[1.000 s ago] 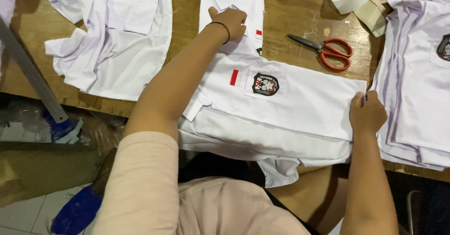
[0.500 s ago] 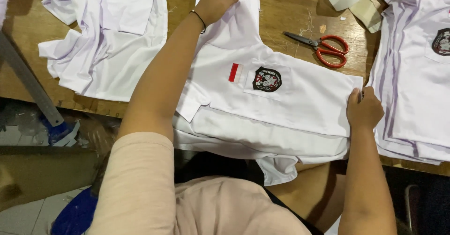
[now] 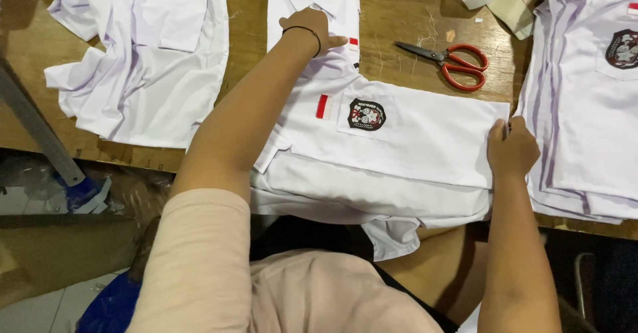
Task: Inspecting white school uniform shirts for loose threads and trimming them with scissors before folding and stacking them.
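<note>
Far left: rumpled white shirts [image 3: 143,54], cut off by the top edge. Centre: folded white shirt [image 3: 405,140] with a pocket badge [image 3: 367,114], lying on the wooden table [image 3: 246,47] and overhanging its near edge. Left hand [image 3: 311,28] pressed flat near the collar; right hand [image 3: 510,148] pinching the shirt's right edge (fingertips partly hidden). Beyond: red-handled scissors [image 3: 452,64] on bare wood. Far right: stacked shirts [image 3: 585,100], cropped.

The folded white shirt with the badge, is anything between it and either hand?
Nothing visible. The left hand rests directly on the folded white shirt near its collar end, and the right hand grips its far edge. The red scissors lie apart on the wooden table, clear of both hands.
</note>
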